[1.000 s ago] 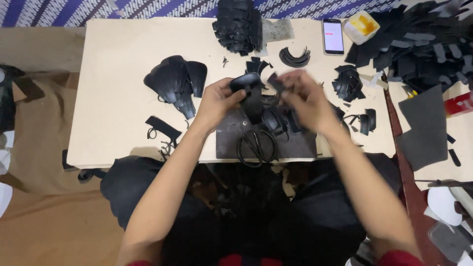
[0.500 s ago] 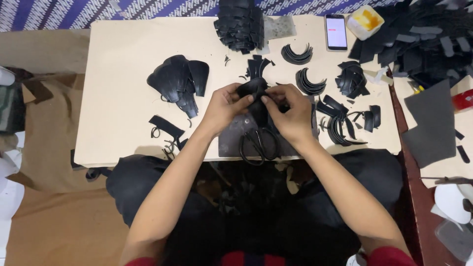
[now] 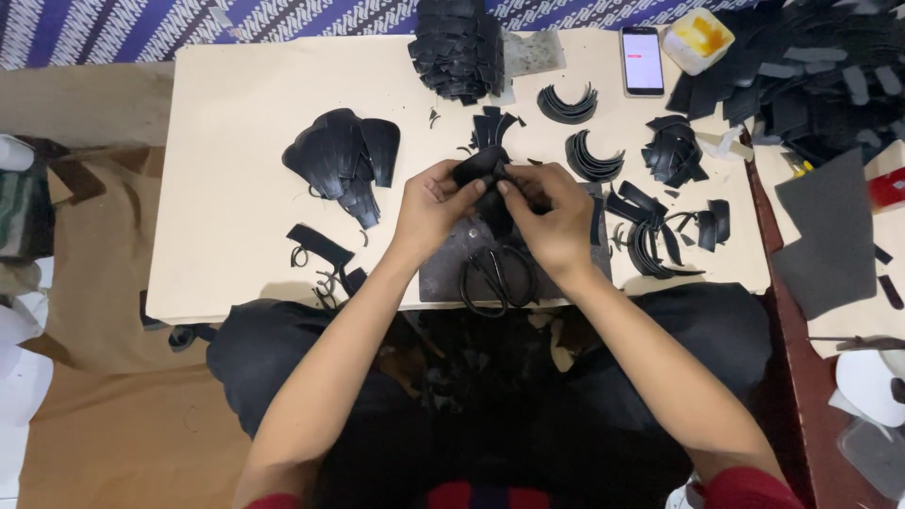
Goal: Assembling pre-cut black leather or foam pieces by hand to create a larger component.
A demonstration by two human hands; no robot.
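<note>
Now, in the head view, both hands meet over the middle of the pale surface point(image 3: 236, 188). The left hand point(image 3: 436, 209) and the right hand point(image 3: 551, 215) are pressed close together, and between them sits a small black leather piece point(image 3: 479, 168), lifted just above a dark mat point(image 3: 452, 269) at the near edge. The fingers point(image 3: 468, 193) of the left hand are clamped on the piece from its left side; those of the right hand pinch it from the right, thumb and forefinger closed on its edge.

A second ago the hands were wider apart, the right one reaching out toward the loose black scraps at the right. Half a second ago they had drawn together, and they stay so now, only tighter and a little nearer the far side. That suggests the piece has been picked up and is now being folded or fitted by both hands at once.

Black scissors point(image 3: 498, 278) lie on the mat just below the wrists, untouched. A fan of black pieces point(image 3: 339, 155) lies to the left, curved strips point(image 3: 589, 155) to the right, and a phone point(image 3: 643, 58) rests near the far edge.
</note>
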